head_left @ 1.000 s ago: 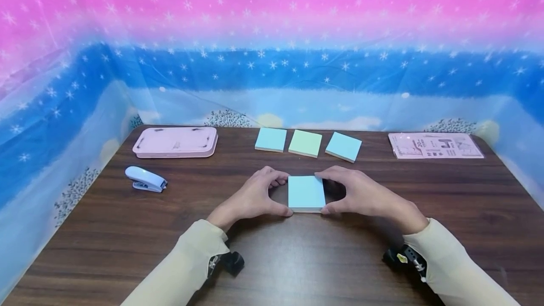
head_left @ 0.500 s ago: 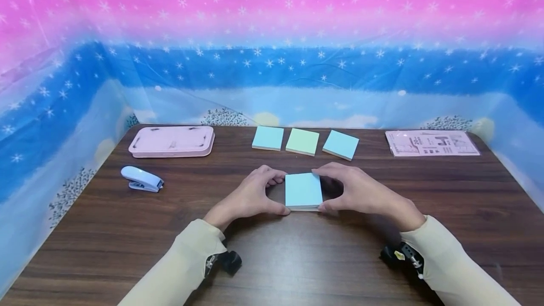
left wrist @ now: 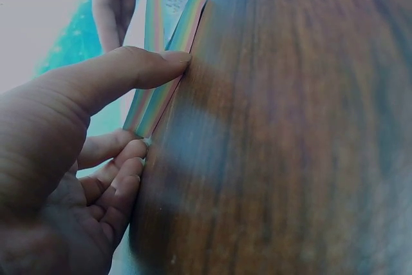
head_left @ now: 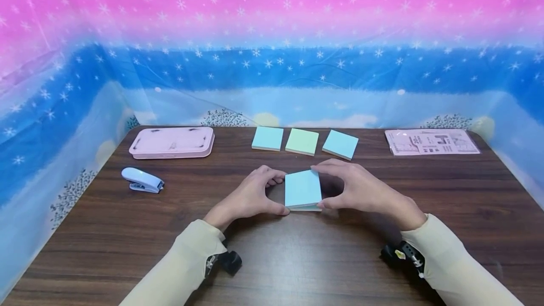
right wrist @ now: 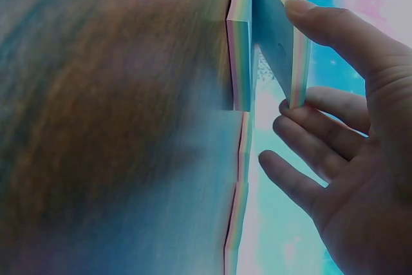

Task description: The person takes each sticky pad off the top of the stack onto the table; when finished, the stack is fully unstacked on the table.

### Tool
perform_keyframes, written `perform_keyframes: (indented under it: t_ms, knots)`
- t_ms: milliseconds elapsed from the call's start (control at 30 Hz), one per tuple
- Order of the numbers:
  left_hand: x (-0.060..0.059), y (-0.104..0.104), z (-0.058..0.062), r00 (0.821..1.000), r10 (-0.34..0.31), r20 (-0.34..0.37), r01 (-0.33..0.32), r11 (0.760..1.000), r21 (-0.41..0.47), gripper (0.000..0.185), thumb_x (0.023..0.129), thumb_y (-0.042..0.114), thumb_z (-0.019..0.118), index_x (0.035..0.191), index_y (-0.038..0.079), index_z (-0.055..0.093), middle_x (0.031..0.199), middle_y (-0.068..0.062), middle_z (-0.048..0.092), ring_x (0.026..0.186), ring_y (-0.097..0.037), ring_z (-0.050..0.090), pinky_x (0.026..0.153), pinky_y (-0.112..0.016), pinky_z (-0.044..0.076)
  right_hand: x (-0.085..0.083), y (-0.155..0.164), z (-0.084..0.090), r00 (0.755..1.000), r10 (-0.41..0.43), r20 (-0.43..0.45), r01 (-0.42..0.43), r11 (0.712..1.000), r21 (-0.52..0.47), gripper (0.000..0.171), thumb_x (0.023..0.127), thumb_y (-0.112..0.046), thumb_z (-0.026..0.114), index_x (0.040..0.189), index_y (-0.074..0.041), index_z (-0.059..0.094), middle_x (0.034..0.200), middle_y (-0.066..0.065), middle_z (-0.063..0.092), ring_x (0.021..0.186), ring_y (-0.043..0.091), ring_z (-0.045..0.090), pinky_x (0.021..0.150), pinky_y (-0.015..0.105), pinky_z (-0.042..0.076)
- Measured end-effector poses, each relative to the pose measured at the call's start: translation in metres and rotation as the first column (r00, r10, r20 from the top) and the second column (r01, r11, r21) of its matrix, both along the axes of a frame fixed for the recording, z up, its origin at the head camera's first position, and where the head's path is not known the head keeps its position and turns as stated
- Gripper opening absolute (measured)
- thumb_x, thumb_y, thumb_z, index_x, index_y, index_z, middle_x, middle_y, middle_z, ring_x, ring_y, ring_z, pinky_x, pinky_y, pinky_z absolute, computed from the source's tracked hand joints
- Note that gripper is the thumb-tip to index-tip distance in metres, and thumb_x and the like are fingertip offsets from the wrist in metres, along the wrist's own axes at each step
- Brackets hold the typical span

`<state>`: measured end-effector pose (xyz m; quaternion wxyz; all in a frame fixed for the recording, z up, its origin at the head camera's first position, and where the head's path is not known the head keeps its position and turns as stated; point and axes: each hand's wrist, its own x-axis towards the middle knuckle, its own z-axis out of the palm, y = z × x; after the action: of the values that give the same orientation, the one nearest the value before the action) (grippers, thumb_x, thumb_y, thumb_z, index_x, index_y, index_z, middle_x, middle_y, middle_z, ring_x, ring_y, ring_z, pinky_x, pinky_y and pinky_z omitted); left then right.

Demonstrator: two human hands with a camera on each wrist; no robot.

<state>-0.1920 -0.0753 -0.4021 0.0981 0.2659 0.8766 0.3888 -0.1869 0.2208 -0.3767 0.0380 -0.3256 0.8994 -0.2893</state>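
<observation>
Left hand (head_left: 250,197), just left of frame centre in the head view, curled with thumb and fingertips pinching the left edge of a pale blue sticky-note pad (head_left: 302,190). In the left wrist view, thumb (left wrist: 122,72) pressed against the pad's rainbow-tinted side (left wrist: 158,91), other fingers folded beneath, low in the frame.

Right hand (head_left: 361,192), just right of centre, arched over the pad's right edge, thumb at the near corner, fingers at the far one. In the right wrist view, upper portion of the pad (right wrist: 277,43) lifted away from the lower stack (right wrist: 239,56), opened like a wedge at the upper middle of the frame, thumb and fingertips clamped on that raised part.

Pad lying at the centre of the dark wooden table (head_left: 272,259), lower layers on the wood, right side tipped upward.

Beyond the hands, upper middle of the frame: a row of three more pads, blue (head_left: 267,138), green (head_left: 302,141) and blue (head_left: 340,144), close together but not touching. Far left of that row, a flat pink case (head_left: 172,142); nearer and further left, a light blue stapler (head_left: 142,180). Upper right, a pink printed packet (head_left: 431,141) lying flat. Behind everything, a pink and blue backdrop (head_left: 272,37) dotted with snowflakes, wrapped around three sides of the table.
</observation>
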Motion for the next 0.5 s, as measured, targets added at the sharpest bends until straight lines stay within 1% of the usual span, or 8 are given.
perform_keyframes:
  t_ms: [200, 400, 500]
  knots:
    - [0.001, 0.0, -0.001, 1.0, 0.003, 0.001, -0.003, 1.0, -0.007, 0.078, 0.074, 0.029, 0.094, 0.142, 0.005, 0.064, 0.121, -0.005, 0.059, 0.112, -0.021, 0.056, 0.098, -0.039, 0.048, 0.002, 0.002, 0.005, 0.999, -0.03, 0.015, 0.03, 1.0, 0.004, 0.081, 0.083, -0.033, 0.091, 0.152, -0.007, 0.058, 0.152, 0.011, 0.057, 0.139, 0.034, 0.053, 0.106, 0.059, 0.047]
    - [0.001, 0.0, 0.0, 1.0, -0.001, -0.005, 0.001, 1.0, 0.005, 0.078, 0.073, 0.029, 0.094, 0.142, 0.006, 0.064, 0.121, -0.005, 0.058, 0.112, -0.021, 0.055, 0.098, -0.039, 0.048, 0.0, 0.007, 0.013, 0.997, -0.07, 0.011, 0.07, 0.998, 0.008, 0.082, 0.083, -0.034, 0.092, 0.154, -0.009, 0.057, 0.155, 0.015, 0.054, 0.146, 0.039, 0.045, 0.112, 0.062, 0.041]
    - [0.001, 0.001, -0.001, 1.0, 0.0, -0.003, 0.0, 1.0, 0.003, 0.077, 0.073, 0.029, 0.094, 0.141, 0.007, 0.065, 0.121, -0.004, 0.059, 0.112, -0.021, 0.055, 0.099, -0.038, 0.047, 0.0, 0.012, 0.016, 0.996, -0.092, 0.011, 0.092, 0.996, 0.012, 0.084, 0.083, -0.035, 0.092, 0.155, -0.01, 0.056, 0.156, 0.014, 0.053, 0.146, 0.038, 0.045, 0.113, 0.062, 0.04]
